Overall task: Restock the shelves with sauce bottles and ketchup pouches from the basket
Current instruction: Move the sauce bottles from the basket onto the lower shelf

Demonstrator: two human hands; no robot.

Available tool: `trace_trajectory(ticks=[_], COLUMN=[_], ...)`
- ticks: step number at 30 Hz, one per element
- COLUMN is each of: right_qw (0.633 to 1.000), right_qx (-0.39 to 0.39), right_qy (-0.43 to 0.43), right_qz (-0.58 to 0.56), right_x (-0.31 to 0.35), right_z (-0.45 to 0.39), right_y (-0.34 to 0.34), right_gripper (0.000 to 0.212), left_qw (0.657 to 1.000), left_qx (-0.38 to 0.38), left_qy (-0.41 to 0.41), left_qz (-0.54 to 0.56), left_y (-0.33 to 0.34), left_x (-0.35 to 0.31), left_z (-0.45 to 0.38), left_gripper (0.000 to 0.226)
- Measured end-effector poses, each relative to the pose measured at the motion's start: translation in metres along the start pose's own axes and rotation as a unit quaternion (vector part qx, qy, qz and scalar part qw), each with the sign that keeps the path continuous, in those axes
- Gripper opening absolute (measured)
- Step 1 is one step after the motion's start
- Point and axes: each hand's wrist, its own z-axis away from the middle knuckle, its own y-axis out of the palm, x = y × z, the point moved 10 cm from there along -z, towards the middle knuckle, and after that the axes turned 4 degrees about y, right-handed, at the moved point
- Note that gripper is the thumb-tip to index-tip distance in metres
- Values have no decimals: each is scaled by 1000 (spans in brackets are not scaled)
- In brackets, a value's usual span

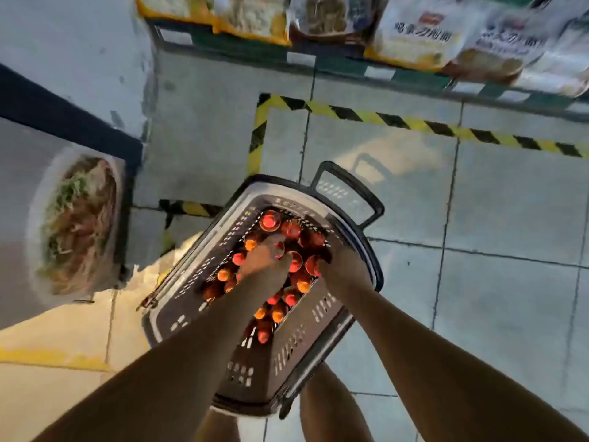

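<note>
Head view: both my hands are down in the basket (288, 355); left hand (264, 266) and right hand (345, 266) each grip sauce bottles (296, 261).

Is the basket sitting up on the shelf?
No, the basket stands on the tiled floor, with both hands reaching down into it.
</note>
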Motion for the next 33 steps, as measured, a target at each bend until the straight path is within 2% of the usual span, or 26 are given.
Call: trace_trajectory(ticks=[4, 8, 13, 17, 19, 21, 23, 27, 33], right_qw=[999, 999, 1000, 999, 1000, 1000, 999, 995, 985], right_qx=[22, 40, 12, 19, 12, -2, -24, -67, -85], right_qy=[20, 3, -7, -17, -24, -25, -17, -15, -13], right_qz=[42, 25, 4, -24, -16, -8, -21, -73, -149], right_x=[-9, -11, -7, -9, -12, -16, -19, -19, -11], right_z=[-49, -72, -87, -87, -79, -64, -45, 7, 109], right_y=[32, 60, 67, 65, 62, 59, 49, 15, -39], right_gripper=[38, 29, 48, 46, 37, 29, 27, 22, 19], left_qw=[996, 983, 968, 959, 966, 977, 982, 992, 989], left_qx=[-24, -33, -36, -7, -1, -13, -26, -39, -64], left_qy=[50, 110, 151, 166, 155, 141, 144, 108, 135], left_qz=[-71, -144, -199, -230, -206, -157, -120, -59, 16], left_y=[26, 50, 64, 65, 60, 48, 36, 2, -61], left_x=[-2, -1, 0, -4, -3, -3, -6, -4, -13], left_z=[-58, -92, -108, -112, -105, -86, -60, -7, 102], left_gripper=[55, 36, 44, 47, 49, 41, 31, 27, 27])
